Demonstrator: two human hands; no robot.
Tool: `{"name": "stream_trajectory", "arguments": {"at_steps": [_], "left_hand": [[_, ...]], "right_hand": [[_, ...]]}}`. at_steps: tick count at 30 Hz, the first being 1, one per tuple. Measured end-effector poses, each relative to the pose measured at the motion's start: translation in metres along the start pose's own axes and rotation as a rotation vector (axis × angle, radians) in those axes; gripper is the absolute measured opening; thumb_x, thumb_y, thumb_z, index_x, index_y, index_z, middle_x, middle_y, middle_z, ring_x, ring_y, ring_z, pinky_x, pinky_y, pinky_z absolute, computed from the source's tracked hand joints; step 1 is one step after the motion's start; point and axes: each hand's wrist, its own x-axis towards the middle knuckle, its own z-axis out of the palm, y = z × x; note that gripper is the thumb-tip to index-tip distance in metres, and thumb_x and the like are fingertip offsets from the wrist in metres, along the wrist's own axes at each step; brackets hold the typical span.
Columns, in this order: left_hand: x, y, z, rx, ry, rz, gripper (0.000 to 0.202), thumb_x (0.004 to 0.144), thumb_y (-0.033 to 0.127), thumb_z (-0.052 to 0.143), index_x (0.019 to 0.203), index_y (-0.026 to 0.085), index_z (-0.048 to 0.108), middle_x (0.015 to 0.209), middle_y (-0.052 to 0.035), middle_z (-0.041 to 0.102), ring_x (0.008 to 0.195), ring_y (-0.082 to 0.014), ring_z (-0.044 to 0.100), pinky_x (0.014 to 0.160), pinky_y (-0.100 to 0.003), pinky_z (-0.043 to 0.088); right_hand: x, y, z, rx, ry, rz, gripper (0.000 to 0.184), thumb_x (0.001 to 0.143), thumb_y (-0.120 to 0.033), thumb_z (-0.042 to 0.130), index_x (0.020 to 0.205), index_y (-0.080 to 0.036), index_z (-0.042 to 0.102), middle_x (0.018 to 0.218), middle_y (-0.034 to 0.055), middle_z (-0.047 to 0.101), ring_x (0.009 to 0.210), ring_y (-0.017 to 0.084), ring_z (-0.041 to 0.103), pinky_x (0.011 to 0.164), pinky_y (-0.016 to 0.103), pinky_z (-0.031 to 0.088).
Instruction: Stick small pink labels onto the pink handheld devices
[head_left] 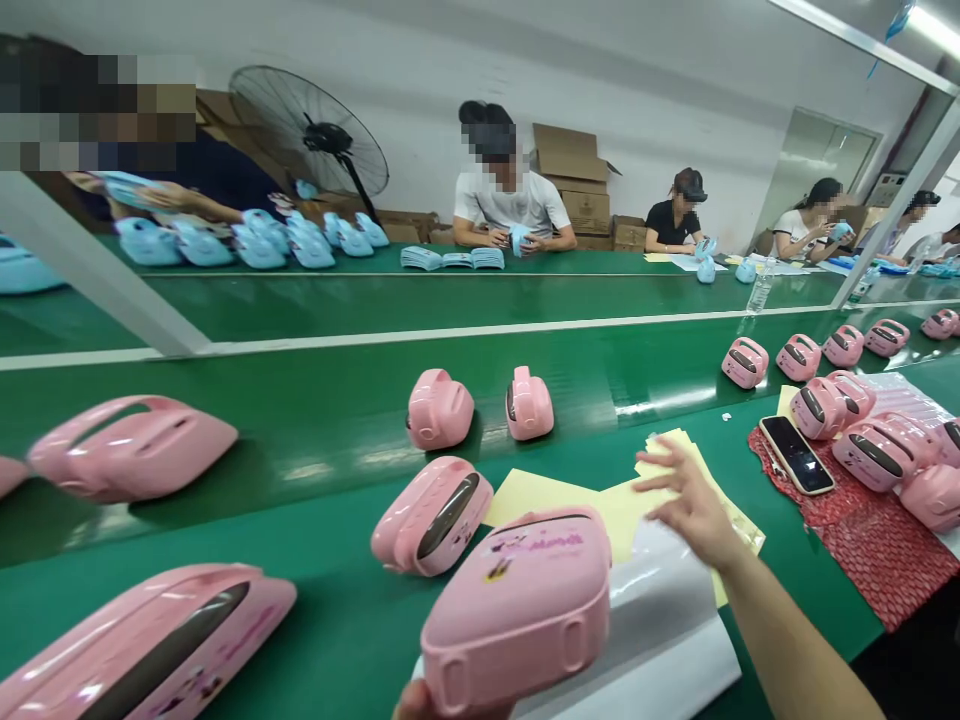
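My left hand (414,702) grips a pink plastic case (517,600) from below, and most of that hand is hidden or out of the picture. The case has rounded edges and is tilted, with a purple print and small cartoon figures on its face. My right hand (690,500) is open, fingers spread, above yellow paper sheets (547,495) and a glossy white sheet (660,640), holding nothing. Just behind the held case stands another pink case (433,517) with a dark window strip. A further pink case (150,650) lies at the lower left.
More pink cases (529,403) stand along the green table (330,420). A phone (796,455) lies on red bubble wrap (870,540) at the right, beside grouped pink cases. Across a white rail, several people handle light blue parts (259,240). A post (112,270) rises at the left.
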Motion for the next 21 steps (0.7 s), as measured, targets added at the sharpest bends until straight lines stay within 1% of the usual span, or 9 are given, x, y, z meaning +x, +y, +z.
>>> {"name": "stream_trajectory", "arguments": {"at_steps": [1, 2, 3, 5, 7, 11, 14, 18, 21], "left_hand": [[-0.003, 0.000, 0.004, -0.034, 0.063, -0.006, 0.079, 0.052, 0.082, 0.046, 0.120, 0.043, 0.053, 0.119, 0.0005, 0.064, 0.130, -0.0393, 0.030, 0.095, -0.061, 0.039], [-0.006, 0.001, 0.009, -0.067, 0.120, -0.020, 0.077, 0.053, 0.082, 0.044, 0.119, 0.044, 0.054, 0.119, 0.0006, 0.064, 0.130, -0.0385, 0.030, 0.094, -0.061, 0.039], [-0.009, 0.004, 0.014, -0.095, 0.157, -0.044, 0.075, 0.054, 0.082, 0.045, 0.118, 0.044, 0.054, 0.119, 0.0006, 0.064, 0.131, -0.0377, 0.030, 0.095, -0.060, 0.039], [-0.012, 0.012, 0.023, -0.128, 0.153, -0.107, 0.075, 0.053, 0.083, 0.048, 0.117, 0.045, 0.054, 0.119, 0.0001, 0.064, 0.132, -0.0364, 0.028, 0.095, -0.058, 0.039], [-0.011, 0.019, 0.026, -0.147, 0.131, -0.162, 0.076, 0.051, 0.082, 0.051, 0.116, 0.043, 0.056, 0.118, -0.0020, 0.064, 0.132, -0.0369, 0.028, 0.095, -0.057, 0.039], [-0.002, 0.020, 0.011, -0.185, 0.130, -0.191, 0.072, 0.051, 0.078, 0.056, 0.113, 0.041, 0.058, 0.117, -0.0030, 0.065, 0.129, -0.0379, 0.033, 0.092, -0.056, 0.042], [0.003, 0.016, -0.002, -0.211, 0.065, -0.193, 0.073, 0.049, 0.080, 0.054, 0.111, 0.042, 0.058, 0.117, -0.0009, 0.065, 0.126, -0.0383, 0.038, 0.090, -0.057, 0.043], [0.000, 0.020, -0.003, -0.191, 0.008, -0.244, 0.072, 0.052, 0.083, 0.049, 0.110, 0.042, 0.059, 0.115, 0.0011, 0.066, 0.123, -0.0376, 0.042, 0.090, -0.060, 0.043], [0.000, 0.020, -0.003, -0.178, -0.003, -0.237, 0.067, 0.054, 0.081, 0.050, 0.109, 0.043, 0.059, 0.114, 0.0025, 0.066, 0.121, -0.0369, 0.045, 0.090, -0.060, 0.043]], "right_hand": [[0.011, 0.009, -0.016, -0.117, 0.158, 0.124, 0.058, 0.075, -0.043, 0.058, 0.127, -0.023, 0.043, 0.120, 0.0126, 0.054, 0.090, 0.020, 0.062, 0.063, 0.031, 0.053], [0.022, 0.019, -0.032, -0.282, 0.291, 0.268, 0.043, 0.074, -0.039, 0.057, 0.112, -0.020, 0.055, 0.111, 0.0100, 0.059, 0.085, 0.019, 0.061, 0.063, 0.030, 0.052], [0.030, 0.029, -0.045, -0.352, 0.339, 0.335, 0.030, 0.072, -0.034, 0.058, 0.096, -0.016, 0.062, 0.103, 0.0111, 0.061, 0.083, 0.021, 0.061, 0.064, 0.031, 0.051], [0.042, 0.048, -0.064, -0.436, 0.373, 0.423, 0.013, 0.068, -0.025, 0.059, 0.070, -0.013, 0.064, 0.086, 0.0102, 0.064, 0.075, 0.022, 0.061, 0.063, 0.032, 0.048], [0.045, 0.064, -0.073, -0.482, 0.378, 0.469, 0.009, 0.065, -0.019, 0.058, 0.058, -0.014, 0.061, 0.075, 0.0087, 0.064, 0.072, 0.022, 0.060, 0.063, 0.031, 0.046], [0.044, 0.078, -0.072, -0.565, 0.394, 0.514, 0.011, 0.064, -0.018, 0.056, 0.055, -0.017, 0.061, 0.073, 0.0065, 0.067, 0.074, 0.021, 0.061, 0.062, 0.027, 0.043], [0.043, 0.079, -0.071, -0.610, 0.413, 0.528, 0.012, 0.065, -0.022, 0.056, 0.059, -0.017, 0.065, 0.082, 0.0073, 0.068, 0.079, 0.022, 0.062, 0.062, 0.025, 0.043], [0.044, 0.081, -0.071, -0.624, 0.425, 0.524, 0.017, 0.068, -0.026, 0.053, 0.068, -0.017, 0.067, 0.089, 0.0079, 0.067, 0.084, 0.022, 0.062, 0.065, 0.025, 0.044], [0.045, 0.083, -0.067, -0.602, 0.406, 0.512, 0.013, 0.067, -0.021, 0.053, 0.060, -0.017, 0.064, 0.083, 0.0075, 0.067, 0.080, 0.021, 0.061, 0.064, 0.025, 0.043]]}}
